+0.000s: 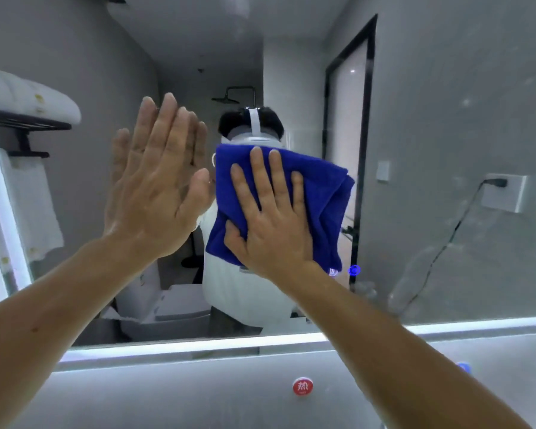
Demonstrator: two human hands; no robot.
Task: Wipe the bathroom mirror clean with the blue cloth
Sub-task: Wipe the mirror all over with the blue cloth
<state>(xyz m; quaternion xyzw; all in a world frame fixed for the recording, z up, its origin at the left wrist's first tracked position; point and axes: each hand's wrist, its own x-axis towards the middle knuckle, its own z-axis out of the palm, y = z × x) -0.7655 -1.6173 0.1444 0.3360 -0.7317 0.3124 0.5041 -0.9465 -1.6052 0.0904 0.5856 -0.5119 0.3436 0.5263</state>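
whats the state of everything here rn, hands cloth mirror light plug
mirror: smeared at lower right
blue cloth: folded, held flat on the glass
left hand: open, flat against the mirror
right hand: open, fingers spread, pressing the blue cloth
edge light: lit
plug: in its socket, seen in reflection

Blue cloth (pixel 322 205) partly under right hand (pixel 273 230)

left hand (pixel 158 193) flat, fingers straight, right hand (pixel 270 221) spread flat
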